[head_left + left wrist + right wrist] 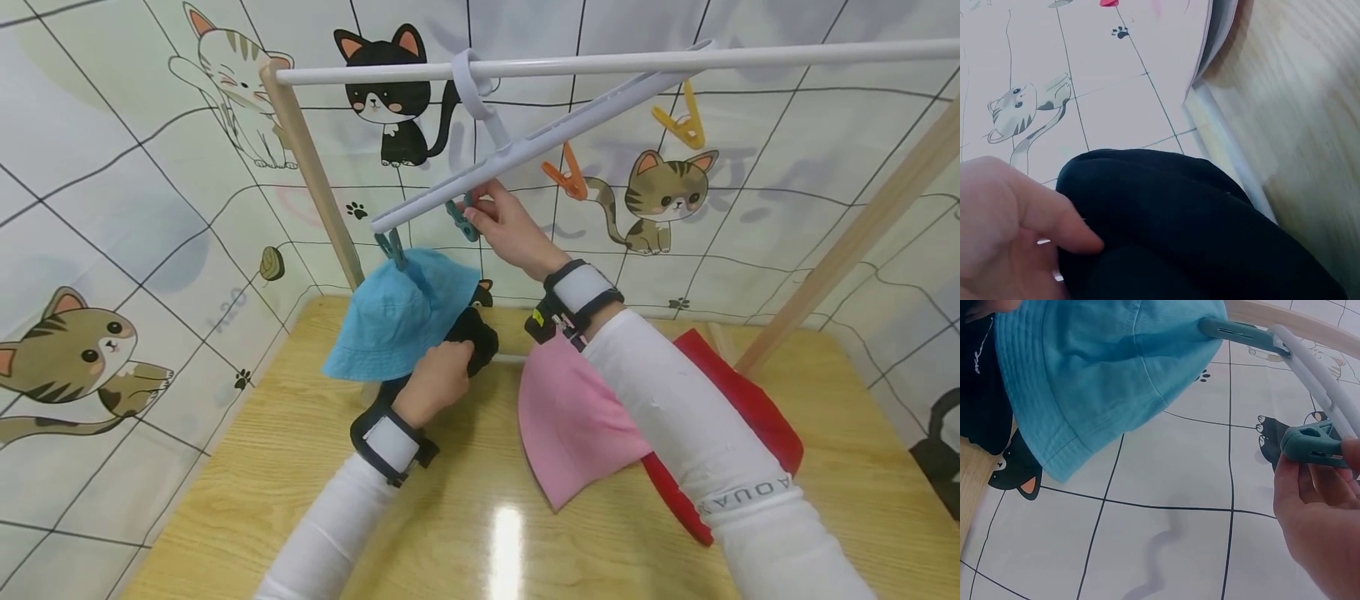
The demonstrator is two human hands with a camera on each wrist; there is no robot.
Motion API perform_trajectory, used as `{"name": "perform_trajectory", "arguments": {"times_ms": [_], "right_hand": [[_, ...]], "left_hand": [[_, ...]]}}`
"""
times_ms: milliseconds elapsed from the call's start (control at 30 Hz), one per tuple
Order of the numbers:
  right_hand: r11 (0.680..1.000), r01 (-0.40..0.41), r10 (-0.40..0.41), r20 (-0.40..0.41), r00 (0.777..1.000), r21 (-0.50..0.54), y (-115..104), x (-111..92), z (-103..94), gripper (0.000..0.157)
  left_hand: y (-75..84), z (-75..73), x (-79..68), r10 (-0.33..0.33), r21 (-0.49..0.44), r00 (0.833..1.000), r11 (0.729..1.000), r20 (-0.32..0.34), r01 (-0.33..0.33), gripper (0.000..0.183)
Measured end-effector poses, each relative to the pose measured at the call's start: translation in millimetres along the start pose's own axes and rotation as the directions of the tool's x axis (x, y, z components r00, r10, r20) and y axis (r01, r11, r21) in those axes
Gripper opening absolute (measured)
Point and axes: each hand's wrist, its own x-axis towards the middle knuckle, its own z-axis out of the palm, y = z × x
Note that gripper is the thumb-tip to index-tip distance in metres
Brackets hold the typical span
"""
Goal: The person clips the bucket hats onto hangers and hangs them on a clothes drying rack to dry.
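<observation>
My left hand [438,383] grips a folded black hat [484,337] low over the table, partly hidden behind the blue hat; in the left wrist view its dark cloth [1166,212] lies against thumb and fingers. Up at the tilted white hanger [525,150], my right hand [513,229] pinches a green clip [1313,448] between thumb and fingers. A light blue bucket hat [397,312] hangs from the hanger's lower left end, held by another green clip [392,248]. Whether the pinched clip's jaws are apart, I cannot tell.
The hanger hooks over a white rod [600,63] on wooden posts [311,175]. Farther right hang an orange clip [567,173] and a yellow clip [684,121]. A pink hat [573,417] and a red hat [757,417] lie on the wooden table [420,533], below my right forearm.
</observation>
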Motion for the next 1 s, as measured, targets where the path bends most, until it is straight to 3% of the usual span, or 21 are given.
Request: {"name": "perform_trajectory", "arguments": {"times_ms": [100, 233, 333, 500, 767, 867, 1000], "right_hand": [[1.000, 0.010, -0.010, -0.002, 1.000, 0.005, 0, 1, 0.7, 0.017], [1.000, 0.017, -0.017, 0.004, 1.000, -0.006, 0, 2, 1.6, 0.016], [1.000, 0.013, -0.013, 0.003, 1.000, -0.027, 0, 3, 2.0, 0.023], [1.000, 0.007, -0.007, -0.006, 1.000, -0.030, 0, 4, 2.7, 0.029], [0.999, 0.012, -0.011, 0.004, 1.000, -0.032, -2, 5, 3.2, 0.027], [0.999, 0.004, -0.004, 0.005, 1.000, -0.036, -2, 6, 2.1, 0.029], [0.998, -0.005, 0.005, -0.004, 1.000, -0.061, -3, 6, -0.6, 0.026]], "left_hand": [[-1.7, -3.7, -0.3, -0.021, 0.007, 0.991, 1.000, -0.134, 0.022, 0.006], [-5.0, -7.5, 0.8, -0.030, -0.047, 0.947, 0.999, -0.319, 0.015, 0.008], [-7.7, -10.5, 3.0, -0.008, -0.097, 0.918, 0.995, -0.398, -0.034, 0.013], [-12.6, -15.1, 6.7, 0.049, -0.149, 0.899, 0.981, -0.435, -0.125, 0.020], [-19.4, -27.3, 9.1, 0.058, -0.270, 0.877, 0.940, -0.476, -0.209, 0.028], [-20.9, -32.4, 9.7, 0.074, -0.282, 0.878, 0.931, -0.473, -0.230, 0.027], [-22.0, -38.5, 10.6, 0.097, -0.309, 0.895, 0.918, -0.434, -0.250, 0.022]]}}
